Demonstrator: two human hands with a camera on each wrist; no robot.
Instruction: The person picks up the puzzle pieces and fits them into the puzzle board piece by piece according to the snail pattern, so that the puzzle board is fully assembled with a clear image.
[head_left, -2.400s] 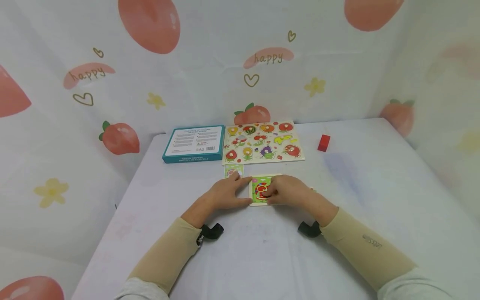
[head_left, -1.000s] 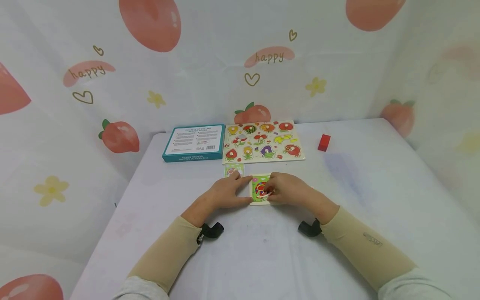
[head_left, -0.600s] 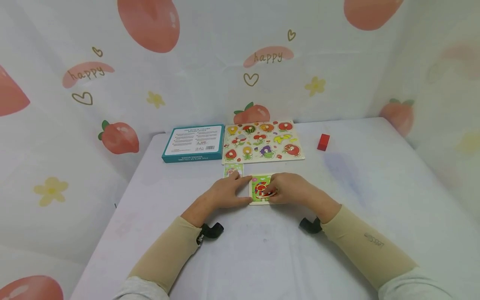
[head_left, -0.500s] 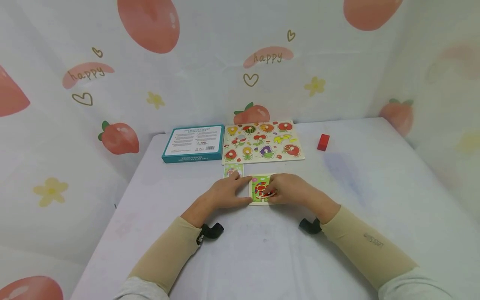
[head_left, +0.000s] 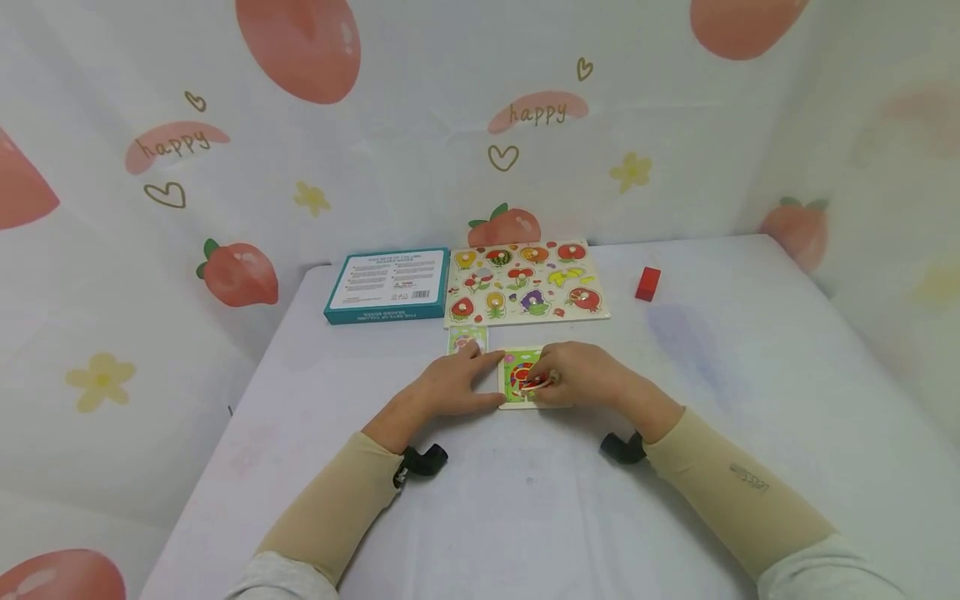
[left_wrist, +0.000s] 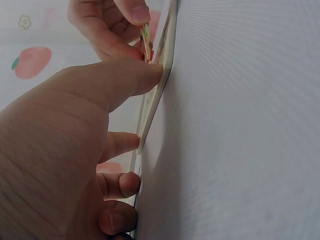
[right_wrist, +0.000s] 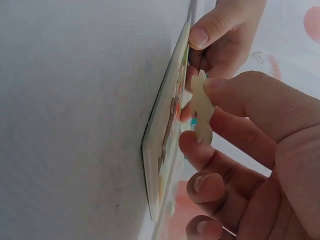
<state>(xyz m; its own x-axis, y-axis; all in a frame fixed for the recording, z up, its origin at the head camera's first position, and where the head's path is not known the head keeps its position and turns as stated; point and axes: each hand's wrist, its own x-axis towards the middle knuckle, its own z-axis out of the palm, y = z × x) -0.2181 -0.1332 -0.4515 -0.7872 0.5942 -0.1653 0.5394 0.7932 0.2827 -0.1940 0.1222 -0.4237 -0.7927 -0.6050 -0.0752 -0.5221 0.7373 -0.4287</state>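
In the head view a small square wooden puzzle board [head_left: 512, 398], printed green with a red and multicoloured picture, lies flat on the table. My left hand [head_left: 448, 387] touches its left edge with spread thumb and index finger; the left wrist view shows the thumb [left_wrist: 145, 77] against the board's side. My right hand [head_left: 583, 375] pinches a thin wooden puzzle piece [right_wrist: 203, 112] between thumb and fingers. The piece is tilted and raised above the board, its pale wood side showing in the right wrist view. My right fingers hide the board's right part.
A small green picture card [head_left: 459, 338] lies partly under my left fingers. Behind are a fruit peg puzzle [head_left: 517, 293] and a teal-edged flat box [head_left: 390, 287]. A red block [head_left: 648, 284] stands at the back right. A fruit-printed cloth [head_left: 405, 125] hangs behind the table.
My right hand has tilted and lifted the puzzle piece up from the board, and more of its pale edge shows. My left hand has stayed at the board's left edge.
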